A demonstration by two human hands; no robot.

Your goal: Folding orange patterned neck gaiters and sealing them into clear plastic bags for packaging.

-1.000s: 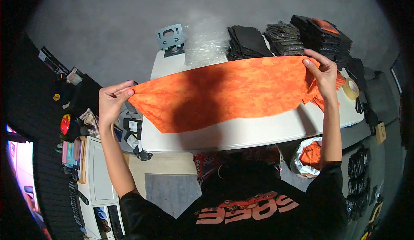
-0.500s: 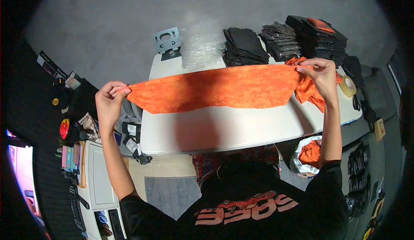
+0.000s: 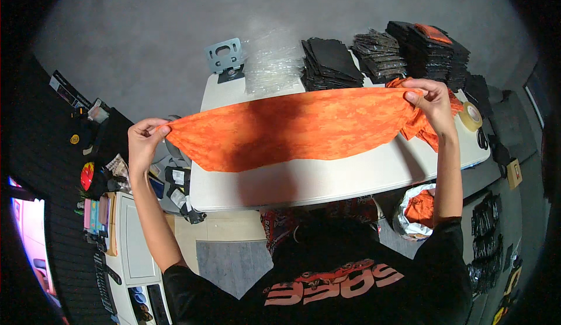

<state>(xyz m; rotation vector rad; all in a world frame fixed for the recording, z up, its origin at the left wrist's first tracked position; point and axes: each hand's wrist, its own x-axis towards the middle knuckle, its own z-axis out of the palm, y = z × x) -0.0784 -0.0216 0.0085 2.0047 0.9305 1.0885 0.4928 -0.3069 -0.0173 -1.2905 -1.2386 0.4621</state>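
Observation:
A long piece of orange patterned fabric (image 3: 292, 127) is stretched out above the white table (image 3: 327, 182). My left hand (image 3: 145, 144) pinches its left end between thumb and fingers, beyond the table's left edge. At the other end, my right hand (image 3: 433, 106) grips the upper right corner. The top edge is drawn taut, while the lower edge hangs in a loose curve. Under and behind my right hand lies a crumpled pile of more orange fabric (image 3: 422, 129), partly hidden by the stretched piece.
Along the far edge are a grey-blue metal stand (image 3: 225, 57), clear plastic bags (image 3: 273, 68), and stacks of black packages (image 3: 330, 63). A tape roll (image 3: 470, 116) lies at the right. Below the table's right side, a white bag (image 3: 402, 220) holds orange fabric.
The fabric's lower edge has dropped and spread wider toward me. My left hand has moved slightly down and left; my right hand has barely shifted.

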